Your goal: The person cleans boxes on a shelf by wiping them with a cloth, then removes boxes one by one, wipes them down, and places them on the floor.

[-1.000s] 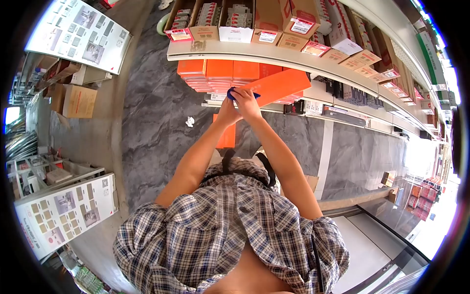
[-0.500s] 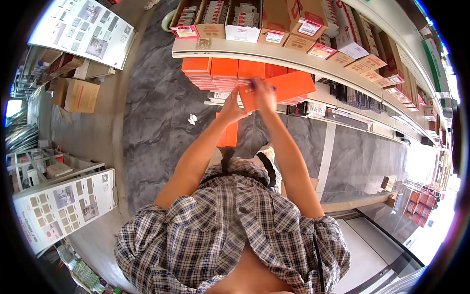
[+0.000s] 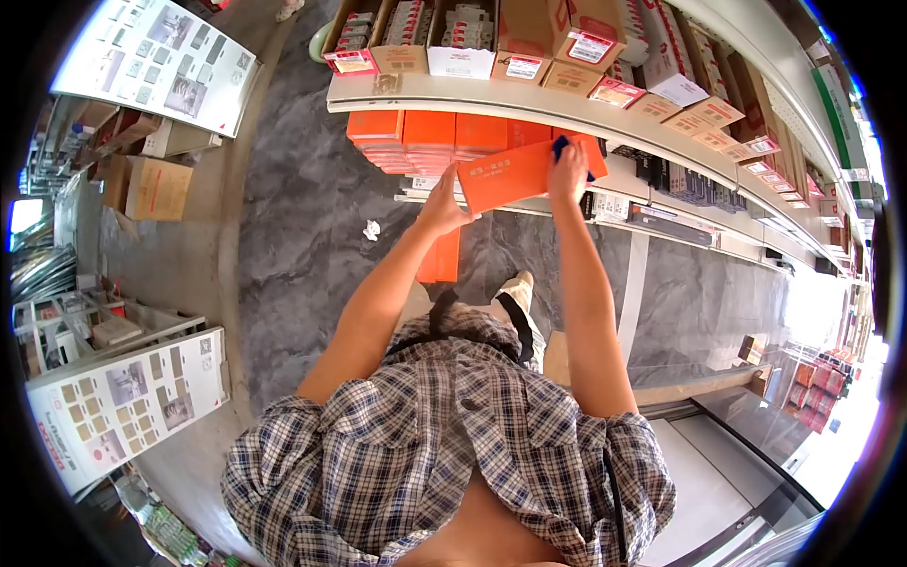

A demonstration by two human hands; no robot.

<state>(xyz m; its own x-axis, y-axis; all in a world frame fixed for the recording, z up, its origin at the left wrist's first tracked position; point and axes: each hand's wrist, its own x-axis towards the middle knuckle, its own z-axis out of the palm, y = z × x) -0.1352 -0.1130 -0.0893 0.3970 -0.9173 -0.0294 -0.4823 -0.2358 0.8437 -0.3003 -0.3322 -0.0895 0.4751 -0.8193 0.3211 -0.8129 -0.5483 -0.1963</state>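
A long orange box (image 3: 505,177) with small pale lettering is held in front of the shelf, tilted slightly up to the right. My left hand (image 3: 444,205) grips its left end, fingers at the end face and thumb under the lower edge. My right hand (image 3: 568,175) is closed on a dark blue cloth (image 3: 559,147) and presses it on the box near its right end. Stacked orange boxes (image 3: 430,130) stand on the lower shelf just behind. Another orange box (image 3: 439,257) lies below my left hand, near the floor.
Above the stacks runs a shelf edge (image 3: 416,93) bearing open cartons (image 3: 524,42) of small packaged parts. Dark packages (image 3: 680,180) line the lower shelf at right. A crumpled white paper (image 3: 372,231) lies on the floor. Display boards (image 3: 132,402) and a cardboard box (image 3: 159,189) stand at left.
My right hand has moved rightward along the orange box with the blue cloth, from its left end to near its right end. My left hand stays at the left end, now without the cloth.
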